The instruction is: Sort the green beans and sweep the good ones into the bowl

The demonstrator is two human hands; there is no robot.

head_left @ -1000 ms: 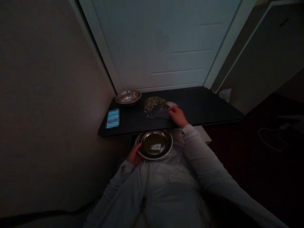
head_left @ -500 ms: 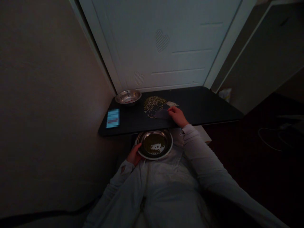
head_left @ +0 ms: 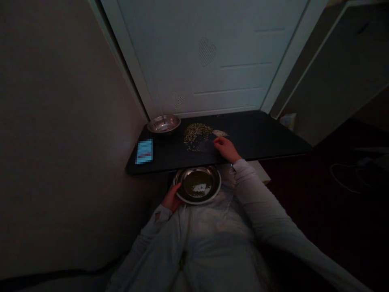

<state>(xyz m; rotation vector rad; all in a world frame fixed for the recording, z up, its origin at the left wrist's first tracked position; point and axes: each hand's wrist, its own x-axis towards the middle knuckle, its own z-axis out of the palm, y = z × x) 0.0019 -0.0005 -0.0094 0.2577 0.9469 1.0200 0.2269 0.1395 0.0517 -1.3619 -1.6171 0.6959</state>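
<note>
My left hand (head_left: 172, 198) grips the left rim of a metal bowl (head_left: 216, 190) just below the table's front edge. Small green beans (head_left: 193, 179) cover most of its bottom, with a bare shiny patch. Over the dark table (head_left: 258, 138), my right hand (head_left: 225, 148) pinches a thin, see-through plastic sheet (head_left: 206, 146) that lies low to the left of the fingers. Its exact kind is unclear in the dim light. Beyond the sheet spreads a mixed pile of green beans and pale grains (head_left: 198, 133). A small heap of white grains (head_left: 220, 133) sits beside the pile, just past my right hand.
A second metal bowl (head_left: 164, 124) stands at the table's back left. In front of it lies a blurred-out bright rectangle (head_left: 144, 151). A white door (head_left: 237, 48) rises behind the table, and a wall (head_left: 67, 134) borders the left side.
My right hand has shifted very slightly left with the plastic sheet. The left hand and its bowl stay in place, and the piles look the same.
</note>
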